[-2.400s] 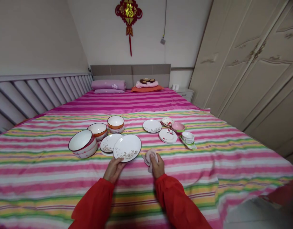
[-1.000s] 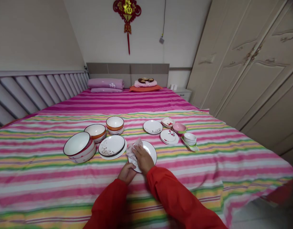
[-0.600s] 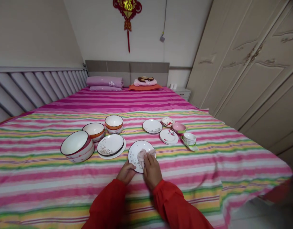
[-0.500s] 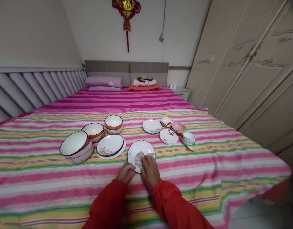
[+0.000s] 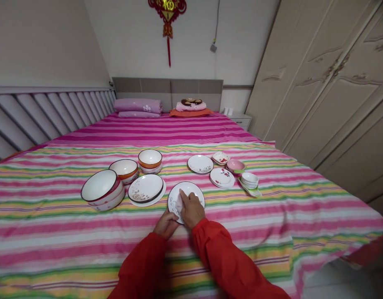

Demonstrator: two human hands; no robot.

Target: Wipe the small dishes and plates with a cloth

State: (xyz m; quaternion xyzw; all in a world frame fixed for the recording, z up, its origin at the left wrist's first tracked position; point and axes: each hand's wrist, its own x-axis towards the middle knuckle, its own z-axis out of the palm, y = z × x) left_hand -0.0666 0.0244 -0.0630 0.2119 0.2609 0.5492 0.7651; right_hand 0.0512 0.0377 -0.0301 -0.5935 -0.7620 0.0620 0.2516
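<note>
A white plate (image 5: 191, 189) with a dark rim and a grey floral print is held slightly tilted above the striped sheet. My left hand (image 5: 166, 223) grips its lower left edge, thumb on top and fingers underneath. Over the plate's face, my right hand (image 5: 192, 209) presses a pale cloth (image 5: 179, 203) against it, partly covering the cloth. To the left lies a stack of similar plates (image 5: 145, 187). Another floral plate (image 5: 200, 163) lies just beyond, to the right.
Large bowls (image 5: 101, 189), orange-banded bowls (image 5: 124, 168) and more bowls (image 5: 150, 160) stand left. On the right are flower plates (image 5: 222, 177), small square dishes (image 5: 220, 157), a pink bowl (image 5: 236, 165) and small white bowls (image 5: 250, 179) on a leaf-shaped dish (image 5: 252, 192). Pillows (image 5: 138, 106) lie by the headboard.
My right hand has moved upward across the plate with the cloth, its fingers now nearer the plate's middle. My left hand keeps its hold on the edge. The view has shifted slightly.
</note>
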